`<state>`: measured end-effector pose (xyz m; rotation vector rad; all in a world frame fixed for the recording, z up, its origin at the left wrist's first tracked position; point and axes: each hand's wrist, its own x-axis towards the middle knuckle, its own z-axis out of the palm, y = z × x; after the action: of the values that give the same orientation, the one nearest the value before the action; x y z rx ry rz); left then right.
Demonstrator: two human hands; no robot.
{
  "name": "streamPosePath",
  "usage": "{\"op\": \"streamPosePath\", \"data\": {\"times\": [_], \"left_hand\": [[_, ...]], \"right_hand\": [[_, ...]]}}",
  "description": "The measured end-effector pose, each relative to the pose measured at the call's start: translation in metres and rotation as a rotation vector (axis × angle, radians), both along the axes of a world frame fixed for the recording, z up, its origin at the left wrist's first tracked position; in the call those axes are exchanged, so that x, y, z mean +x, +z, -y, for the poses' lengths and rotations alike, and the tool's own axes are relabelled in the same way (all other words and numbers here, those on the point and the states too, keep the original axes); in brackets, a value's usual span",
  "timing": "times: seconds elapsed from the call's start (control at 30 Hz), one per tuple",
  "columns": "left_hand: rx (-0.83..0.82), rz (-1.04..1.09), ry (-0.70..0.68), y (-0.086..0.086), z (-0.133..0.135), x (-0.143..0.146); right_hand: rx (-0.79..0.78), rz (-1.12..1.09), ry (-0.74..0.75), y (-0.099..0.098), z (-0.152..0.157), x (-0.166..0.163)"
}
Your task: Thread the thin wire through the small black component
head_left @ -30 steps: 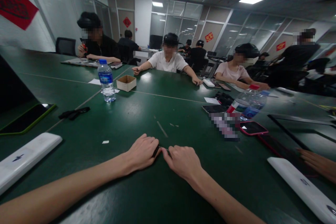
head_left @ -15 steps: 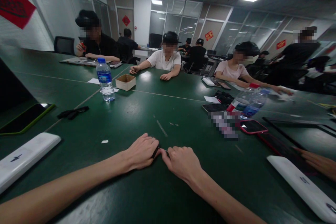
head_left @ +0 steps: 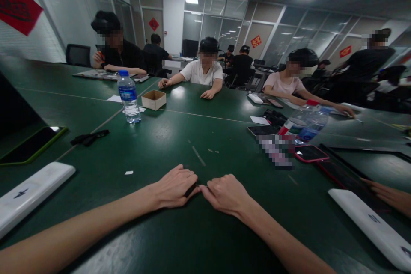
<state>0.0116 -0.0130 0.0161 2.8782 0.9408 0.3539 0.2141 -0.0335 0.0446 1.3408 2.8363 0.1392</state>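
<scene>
My left hand (head_left: 178,186) rests low over the green table (head_left: 167,141) with its fingers curled closed. A small dark object (head_left: 192,190) shows between its thumb and fingers; most of it is covered, so its kind is unclear. My right hand (head_left: 227,195) is closed beside it, knuckles up, its thumb tip pointing at the left thumb. A thin pale sliver shows between the two thumb tips, too small to name. Whatever the right fingers pinch is hidden. A small white paper scrap (head_left: 129,173) lies beyond my left forearm.
White numbered power banks (head_left: 35,195) lie on both sides. Ahead stand a water bottle (head_left: 129,98) and a small open box (head_left: 154,100). Phones (head_left: 311,153) and more bottles (head_left: 305,124) crowd the right, near another person's hand (head_left: 387,195). People sit across the table.
My right hand has shifted slightly right and up, and the left slightly right. Both stay closed with thumb tips close together.
</scene>
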Motion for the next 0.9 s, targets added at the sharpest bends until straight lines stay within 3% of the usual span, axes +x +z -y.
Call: {"op": "streamPosePath", "data": {"times": [0.9], "left_hand": [[-0.008,0.011,-0.005,0.0028,0.0013,0.0002]], "right_hand": [[-0.004,-0.021,0.069,-0.0022,-0.0034,0.0059]]}}
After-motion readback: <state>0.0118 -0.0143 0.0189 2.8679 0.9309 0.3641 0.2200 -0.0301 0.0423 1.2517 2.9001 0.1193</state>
